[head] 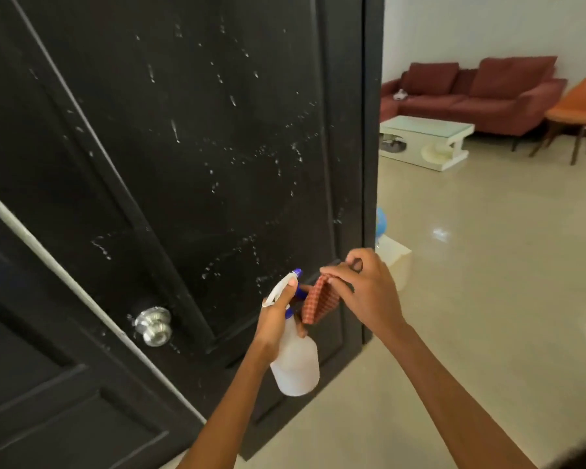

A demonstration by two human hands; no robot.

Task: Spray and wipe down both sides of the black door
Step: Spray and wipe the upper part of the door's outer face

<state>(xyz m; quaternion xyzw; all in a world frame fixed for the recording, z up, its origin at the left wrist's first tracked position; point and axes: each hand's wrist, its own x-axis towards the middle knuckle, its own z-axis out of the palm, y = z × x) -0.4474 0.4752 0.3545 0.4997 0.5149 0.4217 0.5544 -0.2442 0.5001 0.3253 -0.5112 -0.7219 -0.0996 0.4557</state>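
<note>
Black door (190, 157) stands just past both hands, wet with little white spray drops. Left hand (278, 316) is wrapped tight around the neck of a white spray bottle (296, 363). Right hand (366, 289) pinches a red checked cloth (318, 301), which hangs right beside the bottle top. A shiny silver knob (153, 325) sits left of the hands

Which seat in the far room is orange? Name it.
The single chair at the right edge: orange, on thin legs. The sofa beside it is dark red and wider.
</note>
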